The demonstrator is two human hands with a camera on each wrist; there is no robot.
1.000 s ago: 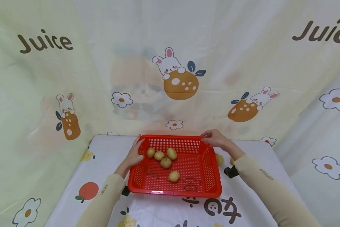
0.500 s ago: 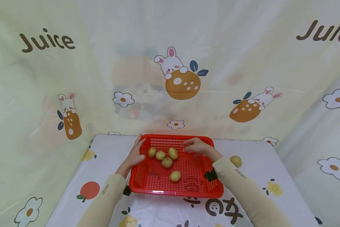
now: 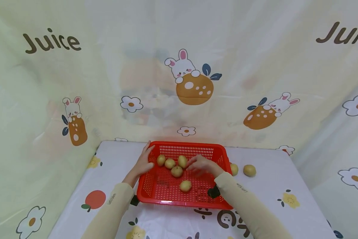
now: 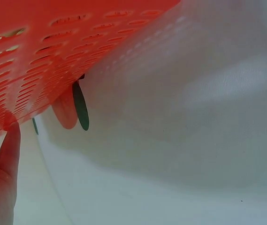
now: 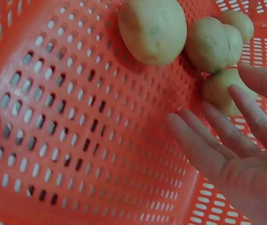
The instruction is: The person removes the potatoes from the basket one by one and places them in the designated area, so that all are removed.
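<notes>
A red plastic basket (image 3: 184, 202) with slotted walls holds several pale yellow potatoes (image 3: 177, 171). My left hand (image 3: 142, 163) holds its left rim, thumb over the inner side. In the left wrist view a finger (image 4: 10, 145) lies against the outer wall. Over the inside of the basket, my right hand (image 3: 203, 165) has its fingers spread and nothing in them. Its fingertips are right by the rear right potato (image 3: 182, 161), which they partly overlap in the right wrist view. A single potato (image 3: 185, 186) lies nearer the front of the basket.
Two more potatoes lie on the table right of the basket: one (image 3: 234, 169) close to its wall, another (image 3: 249, 170) farther right. A printed white cloth (image 3: 274, 186) covers the table, and a patterned curtain (image 3: 155, 66) hangs behind.
My right hand has moved left from over the basket's right rim, then down inside towards the potatoes. The left hand stays at the left rim.
</notes>
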